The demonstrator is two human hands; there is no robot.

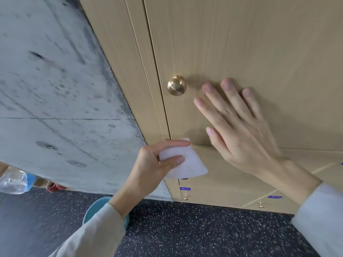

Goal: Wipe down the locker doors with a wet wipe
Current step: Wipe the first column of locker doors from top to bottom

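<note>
- Head view is showing a big locker door of light wood colour, which is filling the upper right part of the picture.
- A grey concrete wall with dark stains is standing to the left of the lockers.
- A dark floor with small white specks is lying below both of them.
- Smaller locker doors are sitting under the big door, and they are carrying small blue number labels and little gold handles.
- The right hand is reaching to the big door with straight, spread fingers; the hand is released and is holding nothing, and its fingertips are lying on or just at the door surface, I cannot tell which.
- The left hand is grasping the white wet wipe, with the thumb and curled fingers pinching it.
- The wipe is hanging in front of the lower left corner of the big door, just below the knob, and whether it is touching the door I cannot tell.
- A light blue round object is showing on the floor, partly behind the left sleeve.
- A clear plastic bag is lying at the far left by the wall.
- A round gold knob is sitting on the left edge of the big door, just beside the right fingertips.
</note>
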